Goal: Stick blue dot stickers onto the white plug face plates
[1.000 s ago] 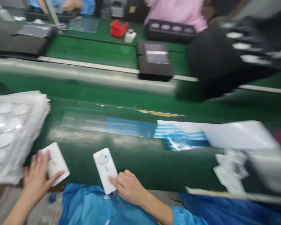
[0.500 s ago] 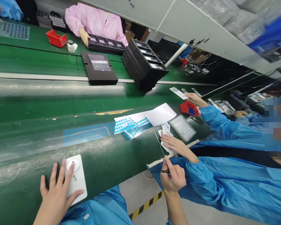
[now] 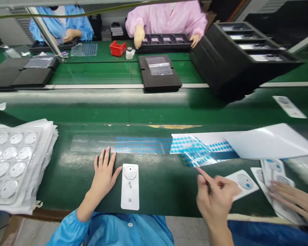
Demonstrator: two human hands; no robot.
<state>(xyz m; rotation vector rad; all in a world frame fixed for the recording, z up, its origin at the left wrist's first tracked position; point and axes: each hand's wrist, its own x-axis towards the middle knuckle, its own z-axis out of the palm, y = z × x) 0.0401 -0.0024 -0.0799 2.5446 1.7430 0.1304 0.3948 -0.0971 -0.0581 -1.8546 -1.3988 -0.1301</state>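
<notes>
My left hand point(image 3: 102, 179) lies flat on the green bench with its fingers spread, holding nothing. Just right of its thumb is a white card point(image 3: 130, 201) with a round disc point(image 3: 130, 173) near the top and small marks below. My right hand point(image 3: 215, 194) is closed on a thin pointed metal tool point(image 3: 194, 162), mostly hidden in the fingers. The tool's tip meets a loose clear sheet of blue dots point(image 3: 199, 152). Another white card point(image 3: 242, 182) with a disc and a blue dot lies partly behind my right hand.
At left is a stack of clear trays point(image 3: 15, 143) with round discs. A co-worker's hand point(image 3: 295, 201) rests on white cards at right. White backing paper point(image 3: 272, 140) covers the right side. Across the belt are a black foam block point(image 3: 159, 73), stacked black trays point(image 3: 228, 68) and two co-workers.
The view has swung left. My left hand has come off the white card onto the bench. My right hand has brought the tool to the blue-dot sheet. A co-worker's card now lies released.
</notes>
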